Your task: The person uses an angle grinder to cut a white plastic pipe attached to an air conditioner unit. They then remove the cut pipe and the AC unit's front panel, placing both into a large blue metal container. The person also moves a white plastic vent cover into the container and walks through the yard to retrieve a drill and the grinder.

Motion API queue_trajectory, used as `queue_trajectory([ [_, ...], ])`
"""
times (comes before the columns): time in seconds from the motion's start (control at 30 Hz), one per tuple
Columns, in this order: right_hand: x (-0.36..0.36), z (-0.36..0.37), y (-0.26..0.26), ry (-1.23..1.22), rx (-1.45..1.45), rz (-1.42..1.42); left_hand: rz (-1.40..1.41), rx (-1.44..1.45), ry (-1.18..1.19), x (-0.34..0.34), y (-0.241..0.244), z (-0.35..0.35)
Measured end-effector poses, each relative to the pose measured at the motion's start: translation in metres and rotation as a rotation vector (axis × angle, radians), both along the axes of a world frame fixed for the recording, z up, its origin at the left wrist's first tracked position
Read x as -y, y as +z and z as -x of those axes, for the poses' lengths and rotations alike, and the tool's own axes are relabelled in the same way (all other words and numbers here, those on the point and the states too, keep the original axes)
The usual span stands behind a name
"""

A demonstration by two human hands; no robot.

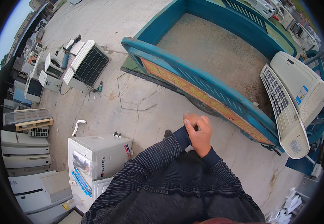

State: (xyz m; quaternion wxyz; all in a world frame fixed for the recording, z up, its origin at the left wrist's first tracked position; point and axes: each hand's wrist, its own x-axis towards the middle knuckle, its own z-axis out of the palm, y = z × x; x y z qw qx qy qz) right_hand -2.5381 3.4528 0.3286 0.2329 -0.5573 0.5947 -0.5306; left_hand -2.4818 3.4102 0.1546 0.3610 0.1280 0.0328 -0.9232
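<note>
Both of my hands are together in front of my chest. My right hand (202,137) is curled at my left wrist, its thumb and fingers closed on the dark cuff of the left sleeve (182,137). Mostly behind it is my left hand (189,116), blurred, with its fingers hidden. Just beyond stands a blue-green cargo tricycle bed (176,60) with an orange lettered side panel (190,92). Two pale air-conditioner indoor units or casings (304,84) lean over the bed's right end, one with a grille (276,92).
At lower left stands a Gree outdoor unit (113,156) with a plastic bag and blue strips on it. A caged outdoor unit (87,63), a cordless drill (98,87) and a bent thin rod (120,92) lie on the concrete (139,123). Stacked appliances (26,145) line the left.
</note>
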Motion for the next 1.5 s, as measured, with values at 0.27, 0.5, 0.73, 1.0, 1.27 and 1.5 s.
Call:
queue_trajectory([
  [0.27, 0.095, -0.162, 0.000, 0.276, 0.103, 0.023, 0.108, -0.212, 0.434, 0.085, 0.018, -0.171],
  [0.5, 0.147, -0.283, 0.002, 0.585, 0.049, 0.093, 0.417, -0.441, 0.714, 0.128, 0.032, -0.291],
  [0.73, 0.254, -0.366, -0.036, 0.549, 0.133, 0.062, -0.051, 0.428, 0.846, 0.215, 0.008, -0.388],
  [1.0, 0.386, -0.472, -0.042, 0.429, 0.261, -0.066, -0.162, 0.691, 0.748, 0.341, 0.012, -0.504],
  [1.27, 0.494, -0.518, -0.040, 0.264, 0.323, -0.160, -0.168, 0.940, 0.634, 0.465, 0.018, -0.552],
  [1.5, 0.592, -0.546, -0.051, 0.075, 0.493, -0.211, -0.065, 1.199, 0.407, 0.605, 0.035, -0.586],
])
